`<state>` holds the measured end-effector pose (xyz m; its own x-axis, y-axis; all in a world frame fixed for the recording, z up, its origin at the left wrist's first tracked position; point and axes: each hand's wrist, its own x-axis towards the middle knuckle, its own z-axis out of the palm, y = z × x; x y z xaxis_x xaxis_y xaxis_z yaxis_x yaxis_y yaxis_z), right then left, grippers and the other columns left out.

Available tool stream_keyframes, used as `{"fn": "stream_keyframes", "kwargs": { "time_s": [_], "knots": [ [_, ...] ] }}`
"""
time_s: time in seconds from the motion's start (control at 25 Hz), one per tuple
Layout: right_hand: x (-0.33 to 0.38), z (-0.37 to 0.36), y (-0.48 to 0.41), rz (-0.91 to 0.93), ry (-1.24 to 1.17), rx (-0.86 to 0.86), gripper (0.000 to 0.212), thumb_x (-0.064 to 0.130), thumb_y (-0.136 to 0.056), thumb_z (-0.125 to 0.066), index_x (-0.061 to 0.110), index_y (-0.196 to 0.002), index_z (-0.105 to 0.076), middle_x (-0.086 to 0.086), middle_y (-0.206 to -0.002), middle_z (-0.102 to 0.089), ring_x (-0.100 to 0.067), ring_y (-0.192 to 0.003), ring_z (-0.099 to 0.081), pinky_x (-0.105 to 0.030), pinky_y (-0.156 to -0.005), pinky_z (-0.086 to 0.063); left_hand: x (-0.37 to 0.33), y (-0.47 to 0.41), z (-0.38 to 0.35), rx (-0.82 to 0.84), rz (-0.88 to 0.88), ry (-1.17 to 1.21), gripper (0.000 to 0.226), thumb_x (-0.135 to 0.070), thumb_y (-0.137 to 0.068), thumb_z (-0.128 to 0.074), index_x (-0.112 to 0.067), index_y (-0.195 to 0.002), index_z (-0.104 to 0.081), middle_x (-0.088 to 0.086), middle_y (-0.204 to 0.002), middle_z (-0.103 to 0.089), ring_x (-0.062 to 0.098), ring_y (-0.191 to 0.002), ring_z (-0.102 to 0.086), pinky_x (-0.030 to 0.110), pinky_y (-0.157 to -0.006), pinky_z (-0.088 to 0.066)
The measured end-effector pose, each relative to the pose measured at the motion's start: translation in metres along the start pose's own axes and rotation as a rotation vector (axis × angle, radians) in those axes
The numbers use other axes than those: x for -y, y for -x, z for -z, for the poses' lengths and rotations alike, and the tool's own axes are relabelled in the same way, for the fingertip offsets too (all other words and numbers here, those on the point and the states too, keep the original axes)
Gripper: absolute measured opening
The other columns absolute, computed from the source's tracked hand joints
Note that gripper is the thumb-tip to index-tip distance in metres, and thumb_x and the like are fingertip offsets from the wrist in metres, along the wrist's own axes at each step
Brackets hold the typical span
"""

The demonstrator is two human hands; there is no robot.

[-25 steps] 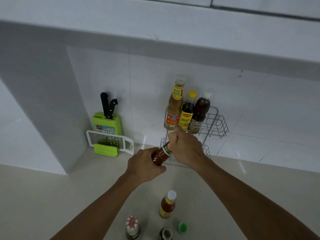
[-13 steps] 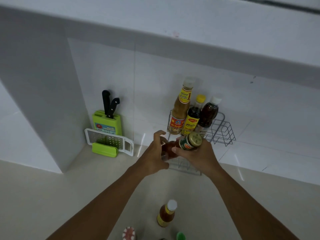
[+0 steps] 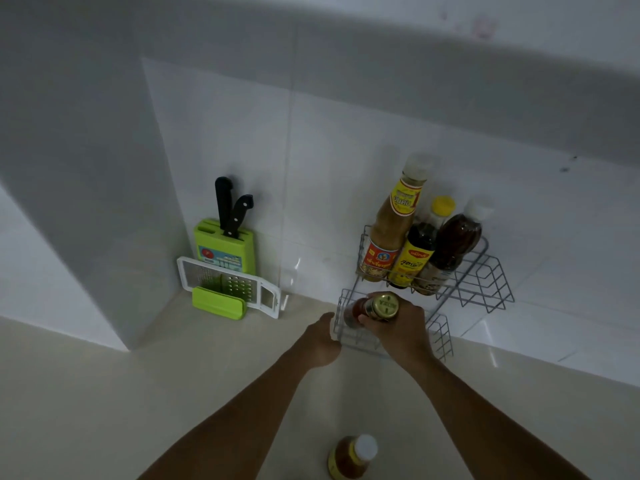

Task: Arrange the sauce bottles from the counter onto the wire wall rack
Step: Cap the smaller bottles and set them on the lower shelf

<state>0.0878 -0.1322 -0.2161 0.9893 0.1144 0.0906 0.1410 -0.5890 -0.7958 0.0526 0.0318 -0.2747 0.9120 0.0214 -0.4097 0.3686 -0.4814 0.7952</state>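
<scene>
Right-hand fingers (image 3: 372,320) wrapped around gold-capped bottle (image 3: 375,308), over rack (image 3: 446,336)

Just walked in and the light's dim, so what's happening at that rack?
A person is loading sauce bottles onto the wire wall rack. The right hand holds a gold-capped bottle at the lower tier; the left hand is at the rack's front edge. Three bottles stand on the upper tier. One white-capped bottle waits on the counter.
</scene>
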Motion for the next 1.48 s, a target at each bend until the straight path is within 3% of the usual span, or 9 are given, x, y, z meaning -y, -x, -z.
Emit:
{"fn": "stream_keyframes", "kwargs": {
  "time_s": [0.16,0.36,0.52,0.72,0.92,1.04,1.24,1.36,1.48],
  "knots": [
    [-0.008,-0.011,-0.019,-0.034,0.048,0.065,0.038,0.015,-0.066,-0.091,0.016,-0.102,-0.077,0.002,-0.088,-0.075,-0.011,-0.085,-0.071,-0.019,-0.073,-0.056,0.008,-0.009,-0.009,0.033,0.001,-0.047,0.076,-0.006,-0.087,-0.054,-0.018,-0.154,-0.02,0.009,-0.156,-0.036,0.024,-0.139,-0.041,0.016,-0.092,-0.033],
    [-0.013,-0.017,-0.042,-0.068,0.039,0.115,0.041,0.017,-0.064,-0.092,0.022,-0.1,-0.072,0.001,-0.097,-0.076,-0.019,-0.094,-0.072,-0.042,-0.085,-0.06,0.013,-0.015,-0.011,0.086,0.039,-0.044,0.09,-0.004,-0.08,-0.053,-0.025,-0.156,-0.011,0.008,-0.158,-0.032,0.025,-0.137,-0.044,0.022,-0.092,-0.045],
    [-0.016,-0.022,-0.056,-0.035,0.078,0.165,0.06,0.018,-0.067,-0.092,0.016,-0.119,-0.064,0.0,-0.11,-0.069,-0.019,-0.101,-0.066,-0.037,-0.087,-0.055,0.013,-0.014,-0.012,0.125,0.036,-0.02,0.095,-0.001,-0.079,-0.052,-0.029,-0.156,-0.005,0.009,-0.157,-0.034,0.027,-0.137,-0.044,0.027,-0.094,-0.049],
    [-0.017,-0.024,-0.064,-0.057,0.22,0.283,0.063,0.032,-0.073,-0.088,0.014,-0.127,-0.063,0.004,-0.11,-0.062,-0.02,-0.108,-0.063,-0.031,-0.09,-0.05,0.016,-0.014,-0.008,0.14,0.011,-0.017,0.094,0.0,-0.08,-0.052,-0.031,-0.156,-0.005,0.008,-0.158,-0.033,0.028,-0.138,-0.043,0.031,-0.099,-0.049],
    [-0.026,-0.023,-0.061,-0.105,0.164,0.31,0.06,0.027,-0.076,-0.085,0.013,-0.13,-0.063,-0.002,-0.128,-0.068,-0.015,-0.104,-0.062,-0.025,-0.086,-0.046,0.019,-0.009,-0.006,0.143,-0.006,-0.05,0.086,-0.012,-0.085,-0.054,-0.029,-0.156,-0.007,0.007,-0.158,-0.034,0.027,-0.135,-0.047,0.027,-0.097,-0.044],
    [-0.032,-0.022,-0.055,-0.135,0.149,0.347,0.056,0.02,-0.08,-0.078,0.018,-0.133,-0.061,0.001,-0.134,-0.066,-0.013,-0.092,-0.067,-0.018,-0.069,-0.047,0.029,-0.001,-0.003,0.144,-0.02,-0.04,0.082,-0.017,-0.086,-0.056,-0.029,-0.155,-0.013,0.004,-0.158,-0.034,0.025,-0.135,-0.047,0.033,-0.105,-0.045],
    [-0.015,-0.002,-0.028,-0.165,0.016,0.244,0.057,0.009,-0.089,-0.065,0.016,-0.144,-0.052,-0.004,-0.141,-0.059,-0.022,-0.114,-0.063,-0.023,-0.082,-0.047,0.033,0.028,0.005,0.178,-0.052,-0.096,0.065,-0.018,-0.089,-0.058,-0.03,-0.148,-0.035,0.0,-0.144,-0.05,0.018,-0.12,-0.054,0.027,-0.092,-0.049],
    [0.004,0.014,0.015,-0.095,-0.007,0.217,0.036,0.008,-0.092,-0.058,0.022,-0.124,-0.066,0.002,-0.116,-0.068,-0.017,-0.107,-0.065,-0.009,-0.066,-0.049,0.035,0.05,0.008,0.233,-0.073,-0.161,0.061,-0.017,-0.089,-0.058,-0.031,-0.146,-0.039,0.001,-0.139,-0.053,0.019,-0.116,-0.057,0.021,-0.081,-0.049],
    [0.02,0.025,0.065,-0.078,0.141,0.5,0.022,0.04,-0.089,-0.06,0.035,-0.106,-0.073,0.009,-0.109,-0.072,-0.009,-0.097,-0.067,-0.023,-0.081,-0.056,0.038,0.071,0.007,0.283,-0.075,-0.239,0.06,-0.019,-0.09,-0.06,-0.031,-0.145,-0.04,0.002,-0.138,-0.054,0.019,-0.113,-0.06,0.023,-0.081,-0.052]
  ]
}}
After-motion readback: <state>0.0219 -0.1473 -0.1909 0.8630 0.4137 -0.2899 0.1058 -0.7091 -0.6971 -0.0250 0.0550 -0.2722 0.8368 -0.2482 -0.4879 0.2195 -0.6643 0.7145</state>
